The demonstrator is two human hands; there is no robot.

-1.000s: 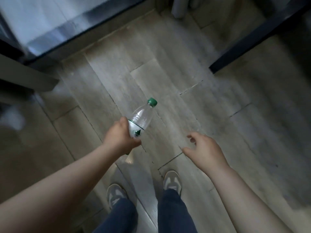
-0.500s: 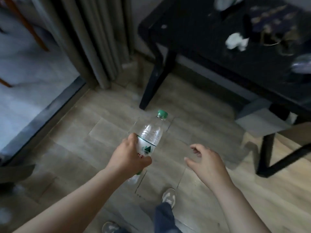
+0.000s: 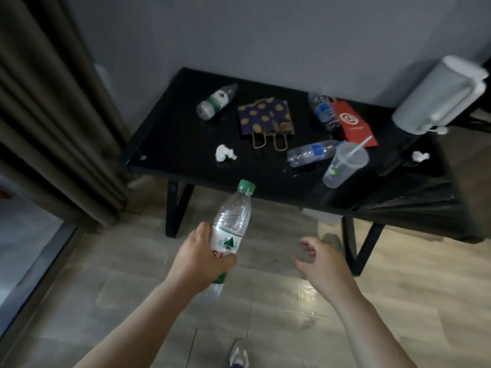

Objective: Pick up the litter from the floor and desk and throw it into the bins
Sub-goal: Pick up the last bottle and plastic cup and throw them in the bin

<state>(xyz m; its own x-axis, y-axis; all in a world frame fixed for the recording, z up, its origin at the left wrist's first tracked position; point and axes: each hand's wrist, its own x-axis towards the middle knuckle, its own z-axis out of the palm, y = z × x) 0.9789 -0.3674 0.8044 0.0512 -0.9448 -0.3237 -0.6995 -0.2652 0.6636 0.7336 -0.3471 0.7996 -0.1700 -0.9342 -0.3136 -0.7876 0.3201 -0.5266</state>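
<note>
My left hand [image 3: 199, 258] grips a clear plastic bottle with a green cap [image 3: 233, 219] around its label, held upright over the floor in front of the black desk [image 3: 170, 144]. My right hand [image 3: 318, 261] hangs beside it, fingers loosely curled, holding nothing. On the desk lie another green-label bottle [image 3: 216, 102], two blue-label bottles [image 3: 322, 111] [image 3: 310, 152], a plastic cup with a straw [image 3: 345, 166], a crumpled tissue [image 3: 225, 153], a second tissue [image 3: 420, 156], a navy dotted paper bag [image 3: 265, 116] and a red paper bag [image 3: 353, 123]. No bin is clearly in view.
A brown curtain [image 3: 53, 102] hangs at the left beside a glass door track [image 3: 39, 282]. A white cylindrical appliance [image 3: 438, 96] stands at the desk's right end, with dark plastic [image 3: 414, 200] draped under it. The desk's black legs [image 3: 175, 208] stand on the tiled floor.
The view has lifted from the floor to the desk and I have stepped closer. The bottle stays in my left hand, now more upright; my right hand remains empty.
</note>
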